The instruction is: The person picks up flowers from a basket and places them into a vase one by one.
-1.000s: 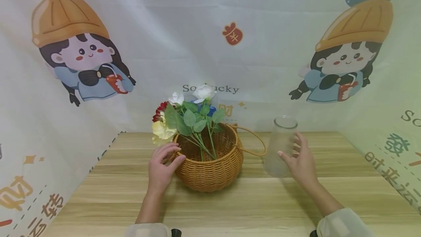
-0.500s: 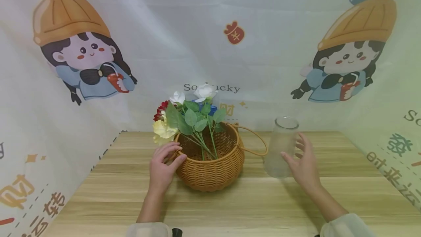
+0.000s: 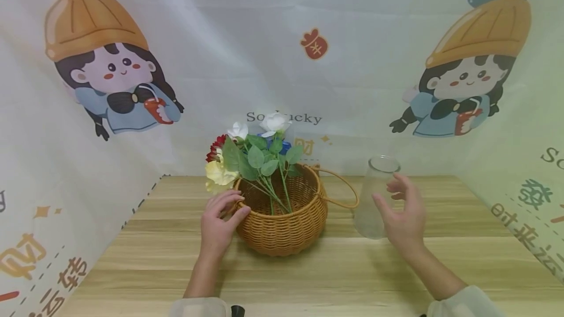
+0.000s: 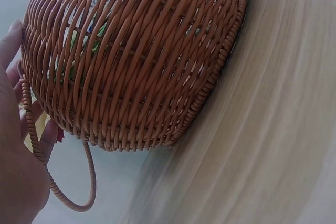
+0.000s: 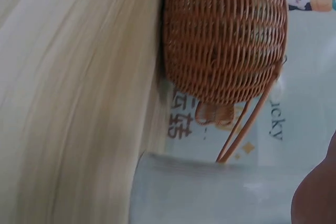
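Towards the far edge of the table (image 3: 308,283), a little nearer its left edge than its right, we see the round wicker basket (image 3: 282,238) upright, with the bunch of flowers (image 3: 255,158) stem-down inside it and most blooms leaning to the left; farther over, on the table's right half, the transparent vase (image 3: 369,220) stands upright. The left hand (image 3: 216,226) grips the basket's left rim between thumb and fingers; the right hand (image 3: 405,219) is half spread at the vase's right side, and we cannot tell whether any fingertip touches it. The vase looks to us the likeliest casualty, being tall and narrow; a stray knuckle could tip it. The right handle (image 5: 253,115) reaches almost to the vase or against it, we cannot tell which; turning or dragging the basket could drive that loop into the vase. The blooms seem top-heavy; tilting the basket leftward could spill them; the left handle (image 4: 29,114) lies across the left hand, so pulling away hastily might snag it and jerk the basket.
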`<state>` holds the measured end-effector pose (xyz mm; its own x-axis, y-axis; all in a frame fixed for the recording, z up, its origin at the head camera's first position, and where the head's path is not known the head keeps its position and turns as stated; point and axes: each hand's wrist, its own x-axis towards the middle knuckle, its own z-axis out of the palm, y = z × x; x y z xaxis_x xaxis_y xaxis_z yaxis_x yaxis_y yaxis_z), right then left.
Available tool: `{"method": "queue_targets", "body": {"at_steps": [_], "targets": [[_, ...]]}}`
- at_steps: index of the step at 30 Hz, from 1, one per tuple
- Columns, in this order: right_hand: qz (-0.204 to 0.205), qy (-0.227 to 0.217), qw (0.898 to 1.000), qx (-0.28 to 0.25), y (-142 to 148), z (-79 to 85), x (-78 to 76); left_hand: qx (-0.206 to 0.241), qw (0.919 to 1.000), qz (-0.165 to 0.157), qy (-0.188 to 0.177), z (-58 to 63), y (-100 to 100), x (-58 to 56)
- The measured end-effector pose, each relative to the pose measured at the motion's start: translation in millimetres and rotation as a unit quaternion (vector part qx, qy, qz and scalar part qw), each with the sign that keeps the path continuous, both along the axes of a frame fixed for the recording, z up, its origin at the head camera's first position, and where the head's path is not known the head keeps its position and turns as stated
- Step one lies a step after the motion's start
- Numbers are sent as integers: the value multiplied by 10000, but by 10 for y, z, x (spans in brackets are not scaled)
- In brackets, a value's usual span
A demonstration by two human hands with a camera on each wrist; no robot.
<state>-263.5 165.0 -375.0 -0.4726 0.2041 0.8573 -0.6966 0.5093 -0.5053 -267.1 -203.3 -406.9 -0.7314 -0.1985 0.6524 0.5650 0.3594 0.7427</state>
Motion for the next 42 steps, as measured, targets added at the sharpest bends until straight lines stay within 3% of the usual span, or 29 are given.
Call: {"method": "queue_targets", "body": {"at_steps": [6, 9, 13, 19, 30, 33, 42], "targets": [[498, -618, 9967, -141, -298, 279, 176, 29, 10000, -6, -45, -15, 34, 15], [790, -807, 9936, -31, -414, 289, 91, 50, 9999, -18, -119, 113, 78, 114], [1124, -1122, 9872, 133, -526, 170, -168, 24, 9999, 20, -104, 279, 137, 238], [1432, -1364, 9801, 178, -763, 231, -286, -104, 9999, 72, -58, 285, 134, 251], [1589, -1989, 9663, 371, -1002, 385, -389, -50, 9999, 77, -87, 296, 126, 265], [1726, -2332, 9565, 294, -1068, 439, -410, -27, 9999, 64, -110, 289, 128, 266], [2515, -3399, 9055, -355, -1322, 617, -499, -14, 9999, 68, -127, 292, 134, 260]]}}
